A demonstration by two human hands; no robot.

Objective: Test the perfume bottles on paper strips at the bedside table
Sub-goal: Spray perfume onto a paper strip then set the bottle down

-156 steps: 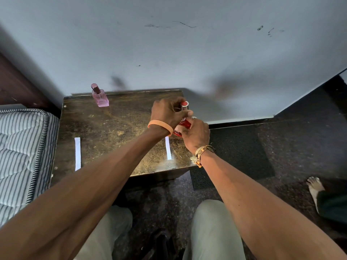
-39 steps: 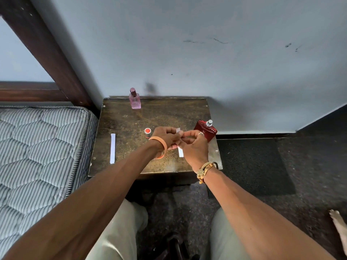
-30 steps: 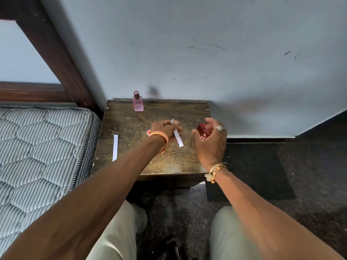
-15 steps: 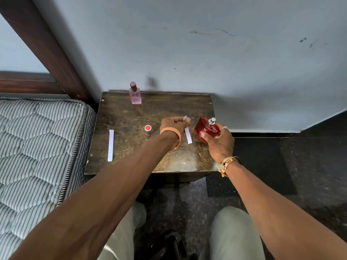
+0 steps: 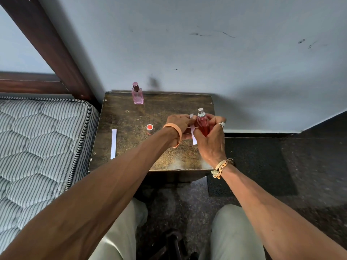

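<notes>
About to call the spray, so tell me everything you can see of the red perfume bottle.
The red perfume bottle is clear glass with red liquid and a bare silver spray nozzle; its cap stands apart on the bedside table. The right hand holds it roughly upright above the table, beside the paper strip in the left hand.

No legible text anywhere

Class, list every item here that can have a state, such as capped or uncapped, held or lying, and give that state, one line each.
Red perfume bottle: uncapped, upright, held in right hand.
Red cap: off, standing on bedside table.
Pink perfume bottle: capped, upright, untouched.
Held paper strip: in left hand, beside the sprayer.
Spare paper strip: lying flat.
</notes>
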